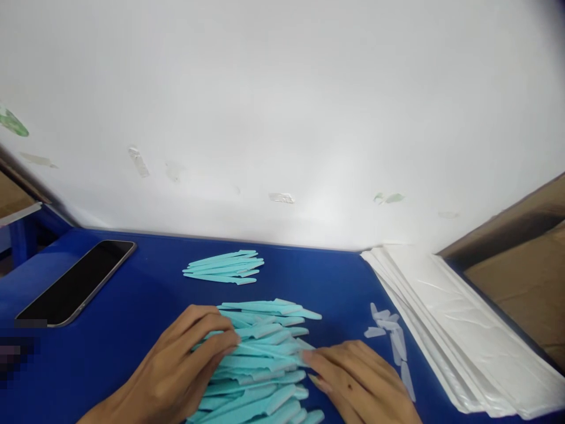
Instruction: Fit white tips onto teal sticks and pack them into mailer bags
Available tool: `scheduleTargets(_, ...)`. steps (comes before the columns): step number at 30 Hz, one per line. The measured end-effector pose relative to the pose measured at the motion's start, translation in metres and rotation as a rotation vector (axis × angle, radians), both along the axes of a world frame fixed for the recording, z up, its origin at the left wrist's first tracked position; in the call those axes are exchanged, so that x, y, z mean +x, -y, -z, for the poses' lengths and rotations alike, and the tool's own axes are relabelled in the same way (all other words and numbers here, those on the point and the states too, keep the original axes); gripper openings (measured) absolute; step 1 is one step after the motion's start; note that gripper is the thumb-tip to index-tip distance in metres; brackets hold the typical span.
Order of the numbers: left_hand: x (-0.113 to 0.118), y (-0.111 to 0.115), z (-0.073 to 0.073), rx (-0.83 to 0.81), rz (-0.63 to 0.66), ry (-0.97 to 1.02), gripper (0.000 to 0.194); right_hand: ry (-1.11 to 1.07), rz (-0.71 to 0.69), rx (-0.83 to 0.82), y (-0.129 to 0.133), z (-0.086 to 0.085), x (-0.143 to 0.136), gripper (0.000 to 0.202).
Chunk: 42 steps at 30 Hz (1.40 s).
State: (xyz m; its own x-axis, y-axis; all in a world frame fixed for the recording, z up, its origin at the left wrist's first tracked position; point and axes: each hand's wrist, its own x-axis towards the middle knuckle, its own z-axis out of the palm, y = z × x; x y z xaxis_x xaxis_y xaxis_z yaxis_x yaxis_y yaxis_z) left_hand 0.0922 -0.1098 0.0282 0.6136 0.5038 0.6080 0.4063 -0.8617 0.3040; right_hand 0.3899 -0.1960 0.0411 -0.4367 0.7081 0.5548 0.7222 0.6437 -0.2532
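Far left: black-screened, grey-edged flat phone (pixel 77 284), lying at a slant on the smooth blue surface (pixel 152 288). Pixelated patch just below it, can't tell what's there. Phone is clear of both hands.

Left hand (pixel 174 362) is over the left end of the large heap of slim turquoise plastic sticks with pale tips (pixel 260 359). Its grip is half curled, fingertips on the sticks; can't tell if it's clenched on any.

Behind the heap, apart from it: small fanned bundle of the same turquoise sticks (pixel 223 268), tips mostly to the right. Upright white panel (pixel 265 106) closes off the back of the surface, scraps of clear and green-marked tape on it.

Heap sits between the hands, sticks roughly side by side, some crossing. Right hand (pixel 362 377) is at its right end, thumb and finger against the pale tips. Can't tell if that grip is shut on a stick.

Right of that: loose scatter of small translucent whitish plastic slips (pixel 388 324), close to the right hand. Then a stack of long white plastic sleeves (pixel 468 330) along the right edge, brown cardboard (pixel 521 282) beyond.
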Motion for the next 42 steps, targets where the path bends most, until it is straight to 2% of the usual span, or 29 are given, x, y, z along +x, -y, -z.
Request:
scheduleTargets(7,-0.018,-0.026,-0.002,0.012,-0.070,-0.015,0.025,-0.045,0.233,0.094,-0.007,0.001,0.029,0.033)
scheduleTargets(13,-0.024,-0.034,0.004,-0.118,-0.096,-0.107,0.021,0.011,0.360,0.045,-0.018,-0.005,0.051,0.019)
scheduleTargets(16,-0.023,-0.032,0.005,-0.158,-0.116,-0.127,0.021,0.103,0.441,-0.036,-0.021,-0.004,0.067,0.021)
scheduleTargets(21,-0.024,-0.033,0.008,-0.156,-0.136,-0.093,0.022,0.176,0.417,-0.235,-0.021,0.003,0.104,0.030)
scheduleTargets(25,-0.027,-0.043,0.013,-0.094,-0.158,-0.085,0.023,0.175,0.374,-0.305,-0.018,0.012,0.123,0.030)
scheduleTargets(30,-0.030,-0.065,0.015,-0.007,-0.222,-0.204,0.024,0.149,0.327,-0.345,-0.023,0.017,0.118,0.027)
scheduleTargets(34,-0.030,-0.080,0.012,0.084,-0.244,-0.296,0.031,0.195,0.274,-0.238,-0.029,0.018,0.100,0.031)
scheduleTargets(39,-0.026,-0.082,0.003,0.212,-0.244,-0.525,0.028,0.224,0.279,-0.115,-0.027,0.018,0.076,0.022)
scheduleTargets(42,-0.023,-0.080,0.002,0.305,-0.221,-0.570,0.037,0.205,0.219,-0.099,-0.024,0.010,0.064,0.021)
